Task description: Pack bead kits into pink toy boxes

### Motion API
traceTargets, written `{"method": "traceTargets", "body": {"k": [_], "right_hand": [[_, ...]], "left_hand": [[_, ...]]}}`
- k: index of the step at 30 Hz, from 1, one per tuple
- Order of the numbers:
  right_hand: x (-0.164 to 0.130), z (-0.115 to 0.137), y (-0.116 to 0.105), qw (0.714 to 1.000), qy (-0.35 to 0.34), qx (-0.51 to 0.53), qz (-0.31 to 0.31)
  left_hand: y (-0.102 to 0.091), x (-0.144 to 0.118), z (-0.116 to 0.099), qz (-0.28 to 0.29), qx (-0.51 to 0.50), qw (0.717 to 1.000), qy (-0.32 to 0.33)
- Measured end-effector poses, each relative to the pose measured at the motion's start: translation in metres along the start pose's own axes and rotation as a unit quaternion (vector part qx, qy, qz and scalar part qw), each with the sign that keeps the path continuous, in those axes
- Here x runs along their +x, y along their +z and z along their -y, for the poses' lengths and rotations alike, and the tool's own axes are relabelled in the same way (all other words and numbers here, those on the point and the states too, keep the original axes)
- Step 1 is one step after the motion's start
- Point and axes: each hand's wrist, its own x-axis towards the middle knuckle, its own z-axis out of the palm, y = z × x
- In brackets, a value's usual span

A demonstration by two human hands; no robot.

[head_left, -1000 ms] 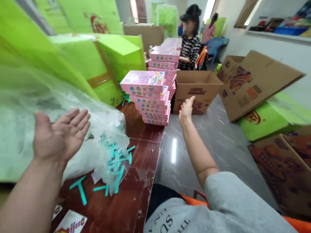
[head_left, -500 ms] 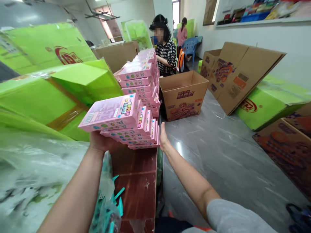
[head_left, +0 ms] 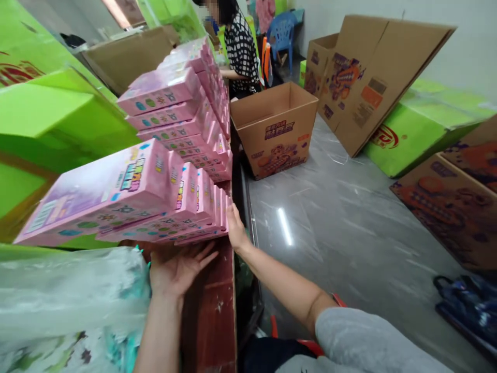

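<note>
Left hand (head_left: 179,269): open, palm up, just under the near end of the pink box stack (head_left: 128,199), lower centre.
Right hand (head_left: 235,230): fingers flat against the stack's right end, not clamped.
Stack: tilted, left of centre, over the brown tabletop (head_left: 212,311).
Behind: taller pink pile (head_left: 186,103), open carton (head_left: 275,129).

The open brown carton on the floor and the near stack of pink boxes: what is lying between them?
In the head view, a second, taller stack of pink boxes stands between the near stack and the open carton. Beside the carton, a strip of bare grey floor shows.
</note>
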Motion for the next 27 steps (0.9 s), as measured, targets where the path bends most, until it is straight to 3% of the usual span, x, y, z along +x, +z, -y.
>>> {"method": "traceTargets", "body": {"k": [2,6,10,15,19,21,23,25,27], "right_hand": [[-0.001,-0.002,0.0,1.0,0.007,-0.01,0.006],[0.019,0.0,0.0,0.999,-0.011,-0.032,0.021],[0.054,0.006,-0.002,0.997,-0.024,-0.057,0.039],[0.086,0.012,0.001,0.993,-0.024,-0.105,0.05],[0.087,0.021,0.002,0.987,-0.043,-0.15,0.037],[0.075,0.025,-0.001,0.984,-0.058,-0.168,0.015],[0.054,0.028,-0.004,0.979,-0.086,-0.184,-0.011],[0.029,0.037,-0.001,0.97,-0.135,-0.2,-0.013],[0.008,0.06,0.01,0.934,-0.237,-0.263,0.039]], "left_hand": [[0.023,0.005,0.007,0.039,-0.012,0.999,0.029],[0.063,0.031,0.004,0.005,-0.008,0.997,0.073],[0.092,0.049,0.012,0.017,0.013,0.994,0.106],[0.114,0.058,0.022,0.042,0.048,0.993,0.103],[0.118,0.048,0.015,0.029,0.096,0.991,0.092],[0.109,0.029,0.014,0.015,0.13,0.988,0.081],[0.081,0.0,0.018,0.005,0.166,0.983,0.076],[0.031,-0.039,0.03,0.004,0.207,0.975,0.085],[-0.034,-0.089,0.049,0.028,0.32,0.939,0.123]]}}
